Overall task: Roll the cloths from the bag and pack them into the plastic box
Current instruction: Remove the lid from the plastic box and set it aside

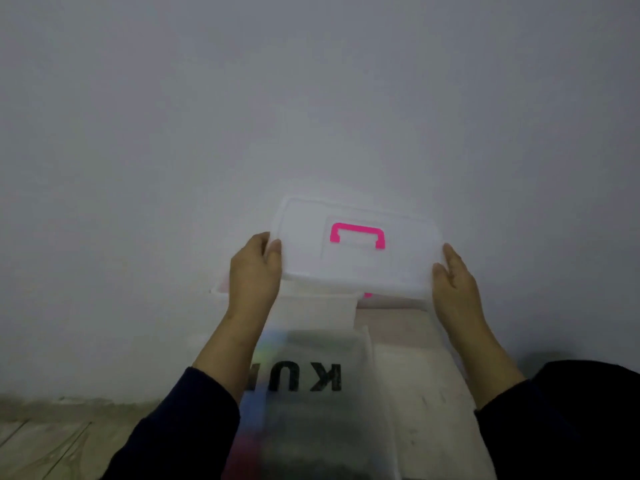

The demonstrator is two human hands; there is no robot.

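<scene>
While both hands hold the lid: the box stands uncovered below it, against the wall.
Left hand: grips the left short edge of the translucent white rectangular plastic lid, thumb on top, fingers hidden beneath it.
Right hand: fingers fairly straight and pressed along the lid's right short edge, thumb near the front corner; how far it wraps under I cannot tell.
Lid: held off the box, tilted and skewed, with a bright pink handle lying flat in a recess on top.
Translucent white plastic box: sits below and a little to the left of the lid, near rim showing between the forearms; a small pink clip peeks out under the lid's front edge. What lies inside it is not visible from here.
Frosted plastic bag with black letters: lies just in front of the box, nearest the person; coloured cloths show blurred through its left side.
Pale worktop: carries the box and the bag.
Step in hand: seemingly the opening stage, as the cloths look to be in the bag, none rolled.
Next move: probably setting the lid aside, clear of the box mouth, then freeing both hands to draw a cloth from the bag.
</scene>
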